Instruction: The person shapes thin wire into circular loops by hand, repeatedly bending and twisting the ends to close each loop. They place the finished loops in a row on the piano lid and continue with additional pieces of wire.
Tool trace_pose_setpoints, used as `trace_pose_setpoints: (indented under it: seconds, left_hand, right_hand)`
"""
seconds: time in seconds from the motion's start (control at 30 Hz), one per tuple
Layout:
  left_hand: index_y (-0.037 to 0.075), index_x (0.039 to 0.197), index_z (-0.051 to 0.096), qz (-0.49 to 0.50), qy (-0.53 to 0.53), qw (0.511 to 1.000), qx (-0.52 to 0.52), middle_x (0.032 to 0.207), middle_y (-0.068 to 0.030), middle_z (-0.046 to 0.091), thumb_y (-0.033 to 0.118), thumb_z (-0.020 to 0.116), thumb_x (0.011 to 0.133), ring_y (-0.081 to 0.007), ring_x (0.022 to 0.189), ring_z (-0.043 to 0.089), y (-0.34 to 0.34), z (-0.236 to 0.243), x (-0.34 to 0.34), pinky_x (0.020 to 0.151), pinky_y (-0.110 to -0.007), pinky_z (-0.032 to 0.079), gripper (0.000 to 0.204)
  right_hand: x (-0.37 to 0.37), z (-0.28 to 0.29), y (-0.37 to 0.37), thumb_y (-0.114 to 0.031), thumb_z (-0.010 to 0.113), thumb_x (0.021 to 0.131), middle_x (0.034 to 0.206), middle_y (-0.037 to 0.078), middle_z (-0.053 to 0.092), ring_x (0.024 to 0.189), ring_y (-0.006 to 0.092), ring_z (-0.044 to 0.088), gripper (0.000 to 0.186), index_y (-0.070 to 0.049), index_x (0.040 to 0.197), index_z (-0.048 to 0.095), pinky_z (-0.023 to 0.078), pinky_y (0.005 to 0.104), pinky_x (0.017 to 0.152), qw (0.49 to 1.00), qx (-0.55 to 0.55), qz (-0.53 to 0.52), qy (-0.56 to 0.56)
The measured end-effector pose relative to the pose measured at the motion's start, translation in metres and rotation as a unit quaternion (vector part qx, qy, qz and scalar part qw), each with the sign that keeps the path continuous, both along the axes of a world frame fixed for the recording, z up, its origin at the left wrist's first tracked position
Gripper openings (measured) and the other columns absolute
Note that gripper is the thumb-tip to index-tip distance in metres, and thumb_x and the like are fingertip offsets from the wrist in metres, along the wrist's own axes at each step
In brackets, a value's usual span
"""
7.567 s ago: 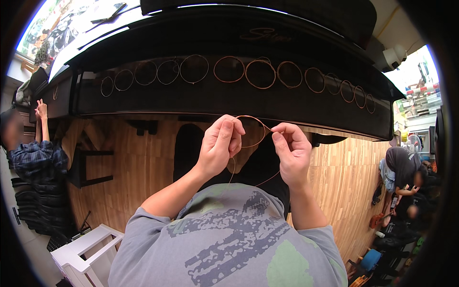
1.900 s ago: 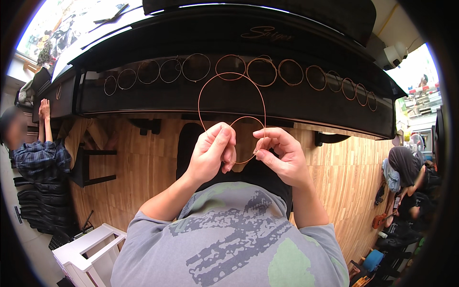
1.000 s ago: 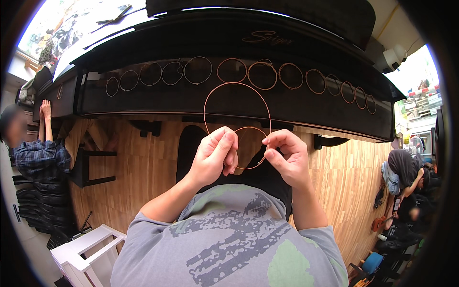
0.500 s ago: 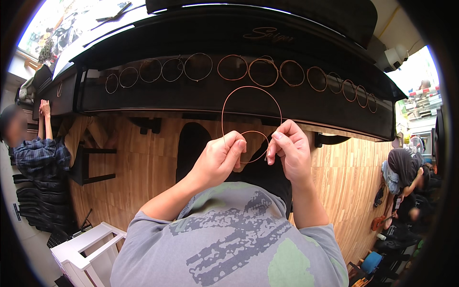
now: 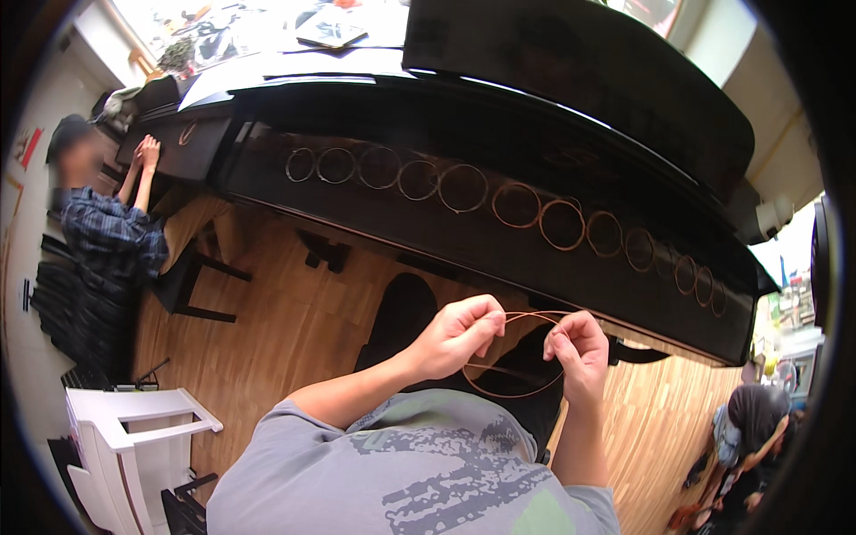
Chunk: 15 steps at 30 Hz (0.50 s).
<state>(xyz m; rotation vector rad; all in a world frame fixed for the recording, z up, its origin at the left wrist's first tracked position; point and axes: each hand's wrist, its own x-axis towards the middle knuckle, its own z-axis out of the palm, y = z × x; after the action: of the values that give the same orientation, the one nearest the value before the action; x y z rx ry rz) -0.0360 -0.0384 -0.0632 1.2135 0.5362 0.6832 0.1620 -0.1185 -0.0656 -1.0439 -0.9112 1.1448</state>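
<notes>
Low in front of my body, I hold a coil of thin copper-coloured wire string (image 5: 510, 395) between both hands. My left hand (image 5: 462, 337) is closed, with thumb and finger pinching one side of the coil. Opposite it, my right hand (image 5: 580, 355) pinches the other side. Two strands cross the short gap between the hands, and a larger loop hangs below them. Beyond my hands, a row of coiled strings lies along the black piano lid (image 5: 383, 218): silver-coloured coils (image 5: 487, 187) on the left, copper-coloured coils (image 5: 584, 227) on the right.
At the far left, a person in a plaid shirt (image 5: 107, 227) sits with both hands on a dark surface near a small coil (image 5: 186, 135). A white wooden piece of furniture (image 5: 134, 428) stands lower left. Another person (image 5: 758, 415) is at the right. Wooden flooring (image 5: 276, 312) lies below.
Both hands have come lower, nearer my body, still gripping the string. Its large loop, upright above the hands before, now hangs below them. The view has tilted and shifted left.
</notes>
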Motion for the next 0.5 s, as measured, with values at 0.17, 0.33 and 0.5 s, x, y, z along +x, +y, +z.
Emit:
trace_pose_setpoints:
  seconds: [0.17,0.33,0.5]
  left_hand:
    - [0.004,0.092,0.055,-0.001,-0.013,1.0,0.027,0.067,0.0039,0.052,0.018,0.047,0.099,-0.0021,0.058,0.047,0.002,0.001,-0.012,0.05,-0.018,0.037,0.018]
    - [0.005,0.099,0.056,0.064,-0.022,0.998,0.02,0.079,0.0036,0.054,0.016,0.052,0.097,-0.0021,0.066,0.051,0.004,0.004,-0.024,0.054,-0.018,0.041,0.012]
    - [0.004,0.101,0.059,0.071,0.047,0.992,0.096,0.083,0.0029,0.057,0.013,0.059,0.093,-0.0029,0.073,0.053,0.009,0.006,-0.035,0.066,-0.019,0.045,0.012]
  right_hand:
    - [-0.005,0.01,0.005,-0.007,0.059,0.092,0.067,-0.004,0.048,0.054,0.001,0.039,0.006,-0.001,0.091,0.056,0.028,0.0163,0.047,0.998,-0.033,0.041,0.019]
    - [-0.014,0.023,0.011,-0.007,0.059,0.092,0.066,-0.006,0.048,0.054,-0.0001,0.036,0.006,-0.001,0.092,0.058,0.025,0.0163,0.047,0.998,-0.026,0.054,-0.026]
    - [-0.018,0.032,0.015,-0.006,0.059,0.091,0.067,-0.006,0.048,0.055,-0.0004,0.036,0.006,-0.001,0.094,0.06,0.026,0.0158,0.048,0.998,-0.018,0.052,-0.04]
